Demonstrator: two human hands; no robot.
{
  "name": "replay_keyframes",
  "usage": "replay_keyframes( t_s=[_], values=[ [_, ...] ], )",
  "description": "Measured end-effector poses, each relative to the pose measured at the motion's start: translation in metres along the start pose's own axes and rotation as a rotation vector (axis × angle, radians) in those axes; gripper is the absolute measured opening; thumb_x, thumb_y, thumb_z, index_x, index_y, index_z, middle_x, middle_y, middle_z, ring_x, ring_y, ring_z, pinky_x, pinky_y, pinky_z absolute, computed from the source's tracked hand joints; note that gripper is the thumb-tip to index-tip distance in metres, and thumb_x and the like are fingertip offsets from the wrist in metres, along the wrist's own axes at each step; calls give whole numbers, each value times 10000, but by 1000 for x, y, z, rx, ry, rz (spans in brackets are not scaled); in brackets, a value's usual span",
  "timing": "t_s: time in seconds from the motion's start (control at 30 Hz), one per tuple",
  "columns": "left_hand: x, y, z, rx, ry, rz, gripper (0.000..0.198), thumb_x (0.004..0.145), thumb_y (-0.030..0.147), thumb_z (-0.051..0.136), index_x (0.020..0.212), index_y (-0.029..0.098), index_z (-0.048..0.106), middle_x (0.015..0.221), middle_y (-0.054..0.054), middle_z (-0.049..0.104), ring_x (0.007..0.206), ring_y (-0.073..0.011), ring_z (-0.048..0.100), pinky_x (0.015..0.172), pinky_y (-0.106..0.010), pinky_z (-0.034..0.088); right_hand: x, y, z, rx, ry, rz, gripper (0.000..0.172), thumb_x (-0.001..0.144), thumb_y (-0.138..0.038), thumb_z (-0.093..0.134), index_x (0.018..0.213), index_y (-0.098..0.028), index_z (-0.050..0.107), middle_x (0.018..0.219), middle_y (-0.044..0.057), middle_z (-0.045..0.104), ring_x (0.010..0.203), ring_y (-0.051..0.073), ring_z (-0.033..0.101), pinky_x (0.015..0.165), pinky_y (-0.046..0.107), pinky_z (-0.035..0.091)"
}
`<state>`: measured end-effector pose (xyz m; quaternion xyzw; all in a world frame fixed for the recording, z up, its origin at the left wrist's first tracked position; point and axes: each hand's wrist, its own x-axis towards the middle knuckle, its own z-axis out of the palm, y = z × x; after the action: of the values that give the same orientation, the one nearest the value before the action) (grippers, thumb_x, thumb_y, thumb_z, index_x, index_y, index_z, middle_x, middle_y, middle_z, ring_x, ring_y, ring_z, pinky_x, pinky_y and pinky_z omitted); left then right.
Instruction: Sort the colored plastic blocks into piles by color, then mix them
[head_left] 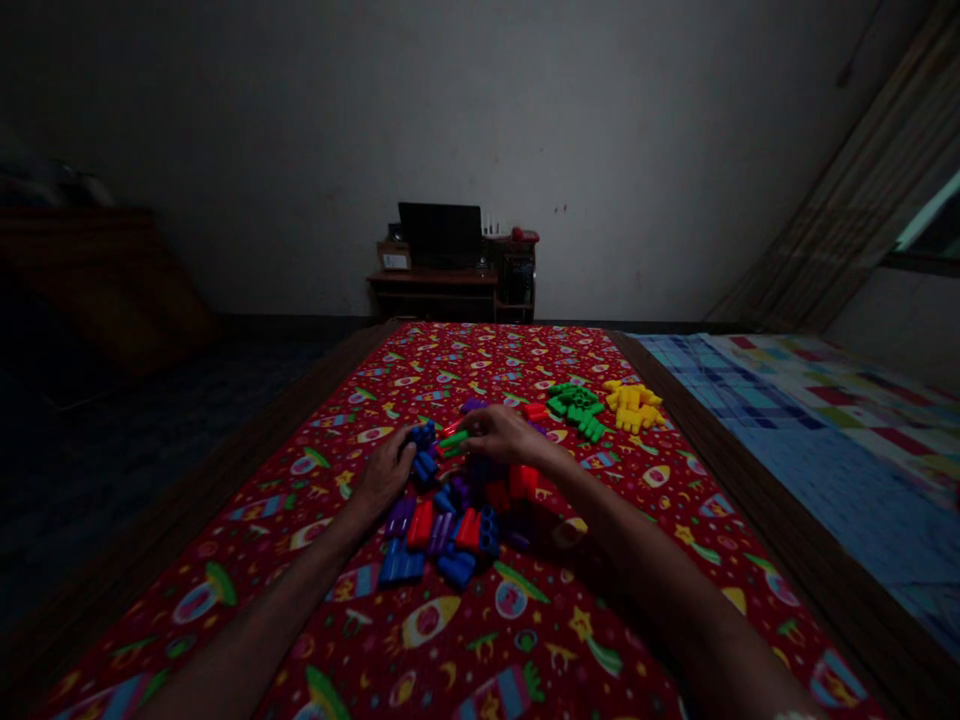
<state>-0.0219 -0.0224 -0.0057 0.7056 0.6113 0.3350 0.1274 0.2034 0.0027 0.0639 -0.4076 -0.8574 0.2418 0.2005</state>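
A mixed pile of plastic blocks, blue, red and purple, lies on the red patterned cloth before me. My left hand rests at the pile's left edge, fingers curled against blue blocks. My right hand reaches over the pile and pinches a green block at its fingertips. Beyond it sit a sorted green pile, a yellow pile and a few red blocks.
The cloth covers a long wooden-edged table. A checked blue mat lies to the right. A low desk with a dark monitor stands against the far wall. The room is dim, the floor at left is dark.
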Motion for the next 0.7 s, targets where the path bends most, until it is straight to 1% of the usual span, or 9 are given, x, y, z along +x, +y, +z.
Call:
replay_keyframes(
  t_s=[0.03,0.13,0.23,0.33,0.43,0.5,0.57,0.63,0.7],
  values=[
    [0,0,0,0,2,10,518,846,385,324,1220,134,580,1212,-118,664,1097,-263,622,961,-408,486,-5,7,-13,-35,64,26,190,802,-215,643,968,-160,719,824,15,687,727,132,603,615,208,370],
    [3,-4,2,9,9,32,489,830,370,342,1175,149,610,1182,-104,683,1082,-260,631,955,-397,493,-23,35,-47,-231,245,167,195,842,-203,583,943,-135,736,813,51,699,727,146,607,620,225,349],
    [6,-8,4,19,25,39,466,816,351,360,1143,157,628,1151,-97,698,1055,-259,645,936,-394,505,-35,63,-66,-440,316,310,235,876,-226,541,955,-128,738,872,99,715,770,170,619,638,240,351],
    [6,-11,5,25,45,54,460,820,351,358,1130,156,636,1148,-98,700,1055,-260,646,932,-395,510,-36,80,-71,-589,277,378,276,902,-277,514,972,-128,735,966,140,712,846,196,626,657,249,360],
    [6,-12,6,29,48,73,457,827,347,352,1123,151,639,1138,-102,701,1045,-257,650,924,-393,517,-31,86,-73,-679,206,427,283,901,-281,511,985,-117,726,1014,164,700,891,217,628,657,256,362],
    [5,-12,6,34,49,82,451,829,347,356,1120,152,640,1132,-101,703,1036,-252,653,922,-389,518,-33,87,-74,-700,206,424,285,901,-274,507,1016,-115,713,1037,166,691,914,223,626,667,258,365],
    [4,-12,6,40,50,83,450,835,354,355,1124,155,637,1138,-100,701,1041,-248,651,928,-385,514,-42,88,-76,-692,243,403,296,920,-284,476,1034,-132,703,1040,150,686,915,219,624,673,260,367],
    [4,-12,6,45,46,71,459,840,362,348,1128,149,634,1149,-106,698,1048,-251,648,933,-389,509,-59,90,-77,-676,265,403,303,937,-303,446,1025,-159,698,1015,127,688,901,214,623,673,262,370],
    [5,-12,6,50,35,59,471,839,369,340,1130,141,633,1157,-113,694,1047,-256,648,930,-393,510,-77,93,-74,-683,239,424,287,932,-325,464,1035,-173,685,1016,121,687,914,220,617,684,266,377]
  ],
)
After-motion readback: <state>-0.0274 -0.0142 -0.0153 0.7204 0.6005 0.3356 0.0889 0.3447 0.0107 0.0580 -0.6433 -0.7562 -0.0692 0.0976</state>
